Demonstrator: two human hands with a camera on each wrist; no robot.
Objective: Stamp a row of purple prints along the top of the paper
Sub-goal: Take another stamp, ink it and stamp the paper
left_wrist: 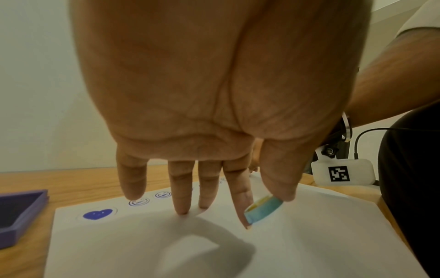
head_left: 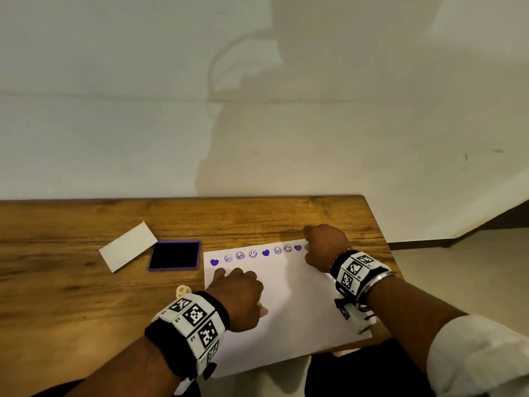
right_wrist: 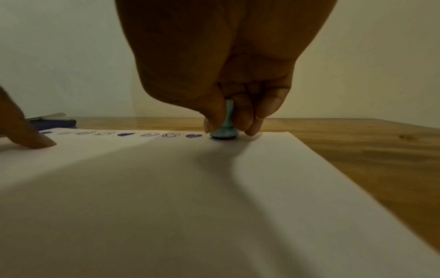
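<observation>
A white paper [head_left: 289, 316] lies on the wooden table [head_left: 272, 219]. A row of purple prints [head_left: 253, 254], hearts and smiley faces, runs along its top edge. My right hand [head_left: 307, 247] pinches a small teal stamp [right_wrist: 225, 131] and holds it upright, its base down on the paper just right of the last heart [right_wrist: 193, 135]. My left hand [head_left: 243, 287] rests its straight fingers on the paper's left part, below the first heart [left_wrist: 97, 214]. Its thumb and index finger pinch a small blue and yellow ring-shaped cap [left_wrist: 263, 208].
An open purple ink pad [head_left: 174, 255] sits just left of the paper, and a white card [head_left: 128, 246] lies further left. A small cream stamp [head_left: 182, 290] stands by my left wrist. The table's right edge runs close beside the paper.
</observation>
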